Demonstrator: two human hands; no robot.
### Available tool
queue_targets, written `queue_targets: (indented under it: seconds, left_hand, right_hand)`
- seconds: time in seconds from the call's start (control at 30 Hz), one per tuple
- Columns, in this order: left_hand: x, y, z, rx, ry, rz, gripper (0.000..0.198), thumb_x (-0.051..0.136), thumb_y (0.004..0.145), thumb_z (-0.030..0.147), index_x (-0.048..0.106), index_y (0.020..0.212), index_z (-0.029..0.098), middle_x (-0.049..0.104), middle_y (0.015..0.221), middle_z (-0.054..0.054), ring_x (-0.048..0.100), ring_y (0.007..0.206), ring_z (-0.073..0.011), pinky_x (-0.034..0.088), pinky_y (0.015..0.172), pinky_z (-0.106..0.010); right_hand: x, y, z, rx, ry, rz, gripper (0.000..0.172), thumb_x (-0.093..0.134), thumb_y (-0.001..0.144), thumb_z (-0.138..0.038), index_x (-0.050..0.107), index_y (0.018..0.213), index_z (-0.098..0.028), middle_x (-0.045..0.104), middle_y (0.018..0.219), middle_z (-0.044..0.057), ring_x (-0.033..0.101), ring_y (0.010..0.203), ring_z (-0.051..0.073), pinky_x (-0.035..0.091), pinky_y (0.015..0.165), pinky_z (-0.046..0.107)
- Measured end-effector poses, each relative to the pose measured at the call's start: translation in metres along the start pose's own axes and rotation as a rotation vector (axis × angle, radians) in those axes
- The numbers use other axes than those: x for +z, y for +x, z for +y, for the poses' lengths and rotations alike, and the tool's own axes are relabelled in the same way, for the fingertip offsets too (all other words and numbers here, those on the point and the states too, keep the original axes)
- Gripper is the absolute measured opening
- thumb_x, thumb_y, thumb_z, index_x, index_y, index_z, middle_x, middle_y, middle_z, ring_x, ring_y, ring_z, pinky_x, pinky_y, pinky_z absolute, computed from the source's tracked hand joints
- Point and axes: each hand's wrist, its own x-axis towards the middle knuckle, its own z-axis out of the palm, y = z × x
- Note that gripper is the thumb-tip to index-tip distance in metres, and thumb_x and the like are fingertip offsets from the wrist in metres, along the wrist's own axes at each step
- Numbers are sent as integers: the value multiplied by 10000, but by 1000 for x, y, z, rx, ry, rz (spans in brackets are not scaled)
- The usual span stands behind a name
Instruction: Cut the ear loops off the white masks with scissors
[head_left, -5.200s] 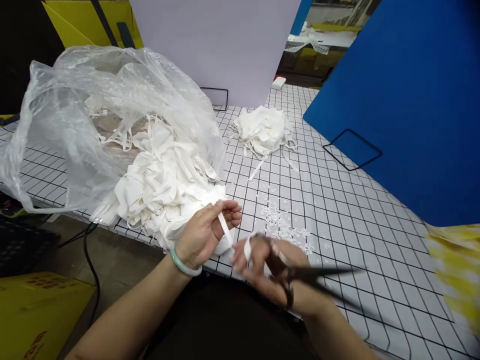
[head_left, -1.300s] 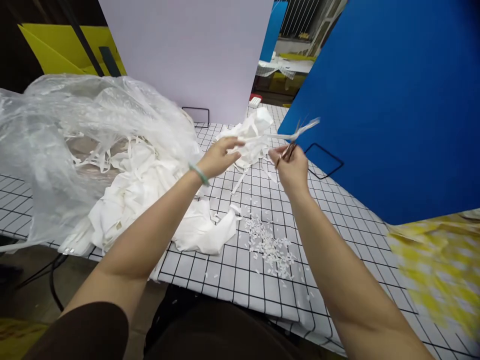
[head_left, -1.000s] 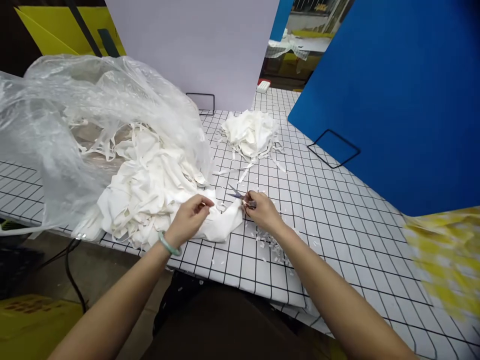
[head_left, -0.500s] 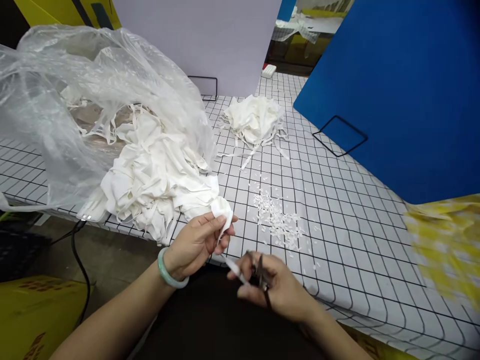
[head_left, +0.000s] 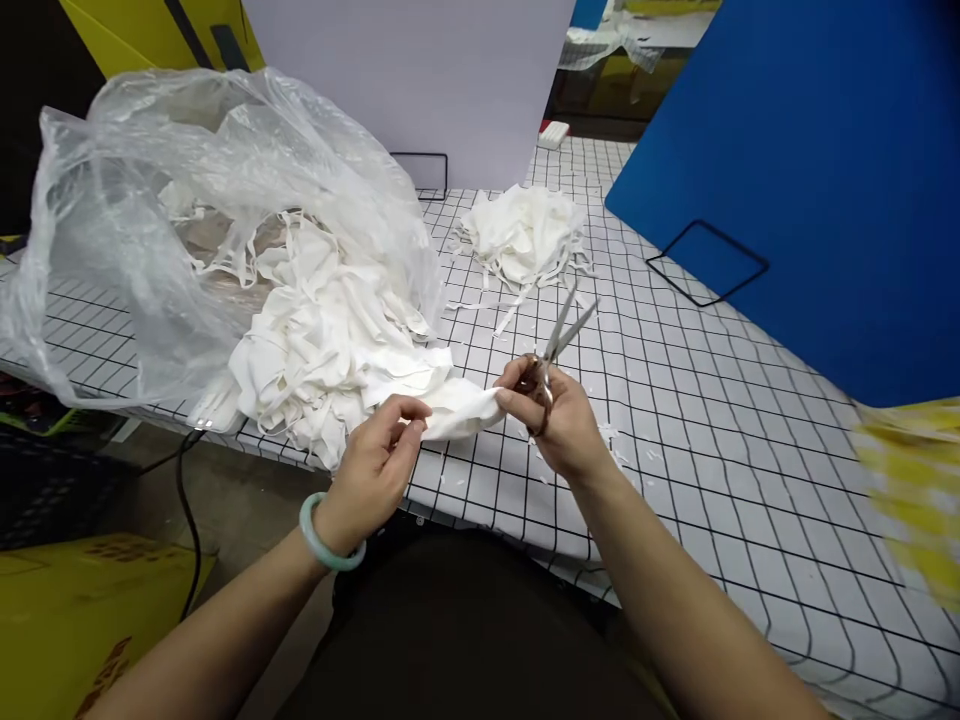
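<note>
My right hand (head_left: 559,415) holds a pair of scissors (head_left: 564,330) by the handles, its slightly parted blades aimed away from me. Between the thumb and finger of that same hand is the tip of a white cloth piece (head_left: 465,408). My left hand (head_left: 379,465), with a pale green bangle (head_left: 330,540) at the wrist, pinches the near edge of this cloth. The piece stretches between both hands, touching a heap of white cloth pieces (head_left: 322,330) that spills from a clear plastic bag (head_left: 112,200). White snippets (head_left: 611,435) lie partly hidden behind my right hand.
Farther back on the black-and-white checked tablecloth (head_left: 675,400) sits a smaller white cloth pile (head_left: 525,235) with trailing straps. A lilac panel (head_left: 412,80) and a blue panel (head_left: 810,200) stand behind. A power strip (head_left: 217,405) with a black cable lies at the front left edge.
My right hand has moved up and forward with the scissors, and now pinches the cloth too. The thin white strip by its fingers no longer shows. My left hand has shifted left and slightly down.
</note>
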Motion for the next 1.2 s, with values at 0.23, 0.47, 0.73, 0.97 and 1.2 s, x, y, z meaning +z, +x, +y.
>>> queue_targets:
  seconds: [0.23, 0.47, 0.73, 0.97, 1.2]
  left_hand:
    - [-7, 1, 18, 104, -32, -383, 280, 491, 1016, 330, 698, 899, 182, 531, 693, -11, 515, 665, -147, 473, 668, -279]
    - [20, 13, 16, 212, -351, -114, 324, 513, 1008, 392, 703, 834, 195, 582, 1119, -105, 614, 989, -224, 537, 887, -387]
    - [49, 8, 7, 217, -244, -86, 332, 426, 1043, 358, 656, 858, 207, 514, 778, -78, 519, 1101, -268, 484, 789, -356]
    - [55, 8, 4, 279, -123, -157, 335, 403, 1043, 311, 594, 794, 194, 541, 965, -103, 503, 1106, -257, 477, 875, -367]
    - [55, 8, 1, 359, -121, -219, 301, 403, 1042, 256, 595, 820, 189, 514, 1003, -96, 490, 1081, -228, 461, 889, -337]
  right_hand:
    - [11, 28, -17, 176, 66, -158, 338, 901, 626, -343, 659, 824, -212, 572, 703, -51, 484, 570, 88, 375, 509, 223]
    - [44, -10, 30, 330, 282, -220, 490, 889, 587, -551, 593, 785, -214, 567, 686, -40, 536, 623, 136, 462, 612, 282]
    - [-12, -57, 2, -28, -651, -76, 372, 772, 760, -564, 613, 750, -227, 615, 787, 26, 563, 776, 216, 442, 751, 363]
    - [-24, -76, -7, -83, -865, -167, 401, 769, 759, -567, 573, 664, -231, 609, 618, 4, 556, 611, 187, 422, 662, 347]
    - [-21, -73, -8, -128, -818, -167, 493, 756, 772, -570, 464, 566, -231, 544, 530, -19, 493, 532, 152, 398, 630, 327]
